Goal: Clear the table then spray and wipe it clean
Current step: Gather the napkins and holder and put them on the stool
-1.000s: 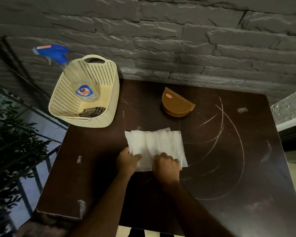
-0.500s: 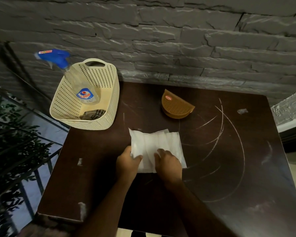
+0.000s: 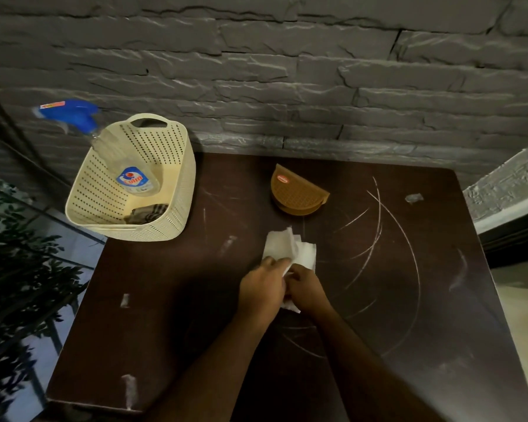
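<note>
A: Where is your tissue right now?

B: The white tissue (image 3: 290, 249) sits bunched and crumpled near the middle of the dark brown table (image 3: 171, 300), soft and creased, its far part fanning up toward twelve o'clock. Your left hand (image 3: 261, 289) has its fingers curled over the near edge of it, and your right hand (image 3: 308, 290) pinches the same wad from the three o'clock side. The two hands touch each other over the paper.

A: And the cleaning gear?

B: At ten o'clock from your hands stands the cream basket (image 3: 177, 190), perforated plastic with a loop handle, at the table's far left corner. The spray bottle (image 3: 119, 159) leans inside it, clear body, blue trigger head poking out over the rim toward ten o'clock. A dark folded cloth (image 3: 148, 213) lies on the basket floor.

A: Anything else on the surface?

B: At twelve o'clock, a tan half-round napkin holder (image 3: 296, 193) with a woven-grid texture. The tabletop is matte, scored with pale curved scratches at two o'clock, with small whitish scuffs scattered on it. Behind it runs a rough grey stone-block wall (image 3: 287, 71).
</note>
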Demonstrator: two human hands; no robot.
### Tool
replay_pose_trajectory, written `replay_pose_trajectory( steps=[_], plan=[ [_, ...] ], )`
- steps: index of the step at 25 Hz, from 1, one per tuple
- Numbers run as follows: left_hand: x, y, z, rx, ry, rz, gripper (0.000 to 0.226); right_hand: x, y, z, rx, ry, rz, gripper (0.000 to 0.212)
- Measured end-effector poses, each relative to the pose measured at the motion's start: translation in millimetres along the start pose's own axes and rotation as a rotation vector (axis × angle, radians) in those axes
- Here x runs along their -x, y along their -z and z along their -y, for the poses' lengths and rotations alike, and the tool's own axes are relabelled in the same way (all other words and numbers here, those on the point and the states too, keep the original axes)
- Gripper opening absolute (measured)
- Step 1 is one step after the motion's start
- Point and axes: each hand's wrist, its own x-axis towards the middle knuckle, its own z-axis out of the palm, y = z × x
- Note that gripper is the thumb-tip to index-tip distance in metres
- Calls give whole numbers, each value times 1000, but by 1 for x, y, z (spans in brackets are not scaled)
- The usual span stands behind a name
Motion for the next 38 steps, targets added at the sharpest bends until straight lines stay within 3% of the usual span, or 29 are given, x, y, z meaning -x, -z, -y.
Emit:
replay_pose_trajectory(
  steps=[5, 8, 12, 14, 16, 20, 22, 24, 27, 29, 31, 33, 35, 38],
  plan=[
    [-4, -15, -7, -37, -74, 201, 44, -6, 14, -18, -58, 9, -340, 19],
    [0, -14, -7, 87, -74, 138, 35, -9, 21, -21, -64, -42, -393, 32],
    [-12, -10, 5, 249, 259, -129, 38, -14, 26, -25, 216, -13, -377, 57],
    [-24, -10, 7, 366, 482, 3, 58, -15, 29, -27, 262, -3, -375, 60],
    [-31, -13, 2, 436, 581, 153, 66, -16, 30, -29, 273, 16, -382, 61],
    [-38, -13, -3, 737, 576, 170, 27, -9, 40, -22, 307, 91, -482, 59],
    [-37, -3, 0, 1040, 595, 218, 25, -4, 51, -7, 135, 84, -378, 69],
    [-32, 5, 7, 1392, 579, 309, 31, 0, 59, 12, -139, 6, -121, 77],
    [-24, 6, 28, 1702, 488, 387, 38, -2, 65, 33, -298, -85, 246, 65],
    [-18, 4, 43, 1733, 458, 371, 41, -6, 65, 39, -324, -87, 335, 46],
    [-13, 4, 58, 1677, 481, 301, 38, -13, 61, 43, -228, -62, 257, 27],
    [-6, 1, 71, 1554, 531, 240, 34, -20, 51, 48, -12, -13, 205, 14],
    [3, -7, 81, 1411, 579, 219, 29, -30, 37, 46, 248, 49, 179, 15],
    [11, -25, 87, 1112, 689, 150, 34, -38, 26, 51, 592, 256, -147, 16]
  ],
)
